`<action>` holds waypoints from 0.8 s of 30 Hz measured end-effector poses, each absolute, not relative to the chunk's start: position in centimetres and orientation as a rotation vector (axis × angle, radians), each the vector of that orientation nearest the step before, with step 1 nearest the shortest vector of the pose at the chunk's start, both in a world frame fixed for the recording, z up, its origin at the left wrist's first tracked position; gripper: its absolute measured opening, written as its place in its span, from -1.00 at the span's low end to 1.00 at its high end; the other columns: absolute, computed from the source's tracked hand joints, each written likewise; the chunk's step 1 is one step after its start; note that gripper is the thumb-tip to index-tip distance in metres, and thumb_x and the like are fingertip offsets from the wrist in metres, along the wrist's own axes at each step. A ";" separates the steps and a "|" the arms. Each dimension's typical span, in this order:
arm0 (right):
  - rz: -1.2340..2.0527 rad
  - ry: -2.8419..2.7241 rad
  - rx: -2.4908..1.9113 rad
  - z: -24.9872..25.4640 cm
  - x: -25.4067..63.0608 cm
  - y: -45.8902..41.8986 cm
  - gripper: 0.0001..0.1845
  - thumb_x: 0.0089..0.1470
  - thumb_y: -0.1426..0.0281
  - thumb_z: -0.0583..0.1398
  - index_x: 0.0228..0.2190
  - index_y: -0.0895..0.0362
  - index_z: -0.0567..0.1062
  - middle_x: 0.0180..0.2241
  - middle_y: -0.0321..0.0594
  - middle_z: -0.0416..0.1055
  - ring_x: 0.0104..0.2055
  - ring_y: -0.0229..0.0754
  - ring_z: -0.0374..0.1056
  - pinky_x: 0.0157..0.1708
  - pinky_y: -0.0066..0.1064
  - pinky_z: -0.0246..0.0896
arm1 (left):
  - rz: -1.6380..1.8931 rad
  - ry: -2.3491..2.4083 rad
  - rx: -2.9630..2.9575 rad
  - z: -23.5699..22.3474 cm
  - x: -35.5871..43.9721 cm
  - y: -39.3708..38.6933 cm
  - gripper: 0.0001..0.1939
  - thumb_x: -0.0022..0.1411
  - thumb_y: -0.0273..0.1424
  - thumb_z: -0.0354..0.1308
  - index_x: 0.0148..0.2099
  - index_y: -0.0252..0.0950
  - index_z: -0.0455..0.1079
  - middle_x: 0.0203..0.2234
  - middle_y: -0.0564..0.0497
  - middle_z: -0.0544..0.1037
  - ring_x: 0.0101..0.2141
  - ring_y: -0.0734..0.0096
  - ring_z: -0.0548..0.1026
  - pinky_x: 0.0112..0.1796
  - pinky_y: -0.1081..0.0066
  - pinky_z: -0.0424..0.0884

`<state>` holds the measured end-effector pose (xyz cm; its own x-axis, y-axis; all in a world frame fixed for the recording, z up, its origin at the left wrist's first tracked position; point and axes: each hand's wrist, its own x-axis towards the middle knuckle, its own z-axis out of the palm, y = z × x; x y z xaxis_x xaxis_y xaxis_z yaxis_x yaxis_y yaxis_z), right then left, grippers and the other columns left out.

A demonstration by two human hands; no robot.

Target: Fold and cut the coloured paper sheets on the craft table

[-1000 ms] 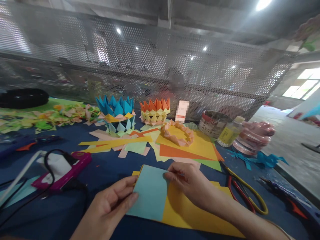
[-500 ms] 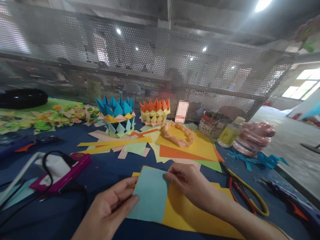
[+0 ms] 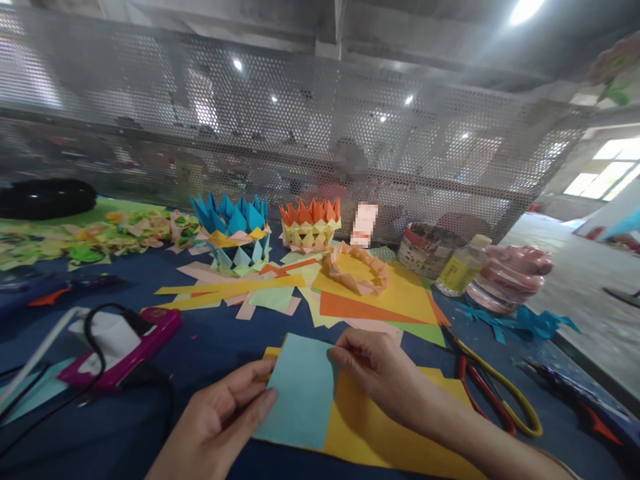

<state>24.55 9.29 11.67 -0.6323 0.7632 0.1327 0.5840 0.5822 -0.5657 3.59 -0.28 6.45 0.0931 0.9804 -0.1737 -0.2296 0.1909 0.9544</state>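
Observation:
A light blue paper rectangle (image 3: 301, 393) lies over a larger yellow sheet (image 3: 390, 437) near the front of the table. My left hand (image 3: 227, 407) grips the blue paper's left edge, thumb on top and fingers beneath. With thumb and forefinger, my right hand (image 3: 375, 367) pinches the upper right edge of the same paper. Its forearm passes over the yellow sheet. To the right of that sheet lie scissors (image 3: 493, 387) with red and yellow handles.
Behind my hands stand a blue-topped folded-paper ring (image 3: 235, 230), an orange-topped one (image 3: 311, 223) and a pink ring (image 3: 357, 268) among paper strips. A magenta power strip (image 3: 120, 350) with cables lies left. At right are a bottle (image 3: 463, 267) and a glue gun (image 3: 575, 397).
Both hands keep their grip on the blue paper, which looks very slightly shifted. The rest of the table looks the same.

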 end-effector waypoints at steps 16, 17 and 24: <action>0.730 -2.449 -1.030 11.8 24.7 9.3 -0.83 0.18 0.53 0.10 -0.43 0.11 0.42 -0.49 -0.36 0.36 -0.41 -0.29 0.24 -0.38 -0.52 0.08 | 1.138 1.305 1.059 6.3 3.4 -0.6 -0.71 0.19 -0.02 0.15 -0.16 -0.04 0.48 -0.44 0.17 0.49 -0.37 0.42 0.43 -0.35 0.63 0.40; 0.739 -2.446 -1.026 11.8 24.7 9.3 -0.83 0.18 0.53 0.10 -0.42 0.11 0.43 -0.48 -0.36 0.37 -0.40 -0.29 0.24 -0.38 -0.53 0.08 | 1.134 1.327 1.061 6.3 3.5 -0.6 -0.72 0.19 -0.02 0.15 -0.20 -0.05 0.47 -0.47 0.18 0.45 -0.38 0.44 0.40 -0.37 0.64 0.37; 0.864 -2.432 -1.042 11.9 24.8 9.1 -0.83 0.19 0.52 0.08 -0.35 0.13 0.46 -0.41 -0.31 0.43 -0.37 -0.28 0.27 -0.34 -0.49 0.11 | 1.076 1.352 1.018 6.8 4.0 -0.5 -0.60 0.15 0.05 0.13 -0.33 -0.19 0.39 -0.44 0.11 0.47 -0.33 0.34 0.42 -0.33 0.54 0.36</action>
<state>24.83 9.09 11.89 -0.6651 0.7423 0.0814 0.5243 0.5419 -0.6569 3.97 -0.51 6.82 -0.0551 0.9730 -0.2243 -0.0007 0.2246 0.9745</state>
